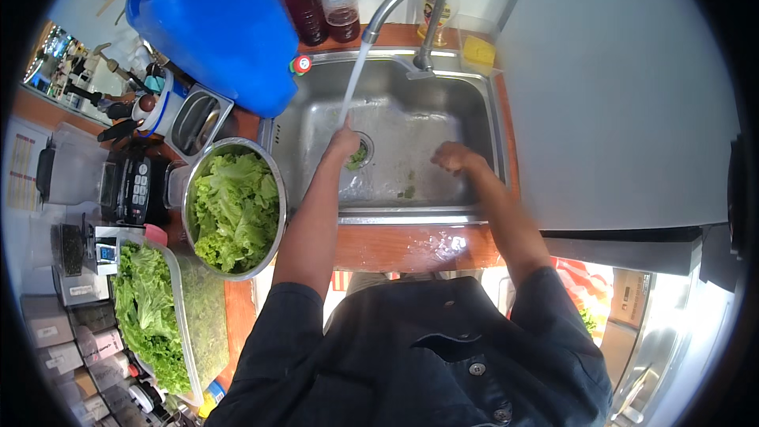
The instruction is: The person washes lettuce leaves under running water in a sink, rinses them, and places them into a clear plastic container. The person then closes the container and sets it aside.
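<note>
My left hand [345, 143] is over the stainless steel sink [403, 130], one finger stretched into the stream of running water [354, 83]. Its other fingers are largely hidden by the back of the hand. The water falls from a curved metal faucet [440, 6]. Below the left hand, green leaf scraps [357, 159] lie in the drain strainer [370, 145]. Over the right part of the basin, my right hand [455, 157] is blurred, its fingers loosely bent with no object visible in them. More green bits [408, 192] stick to the basin floor near the front.
Left of the sink stand a metal bowl [283, 190] of lettuce [237, 207] and a blue jerrycan [219, 24]. A plastic tub [188, 338] holds more lettuce. Bottles [302, 3] and a yellow sponge [478, 51] line the back. A large grey panel [616, 95] bounds the right.
</note>
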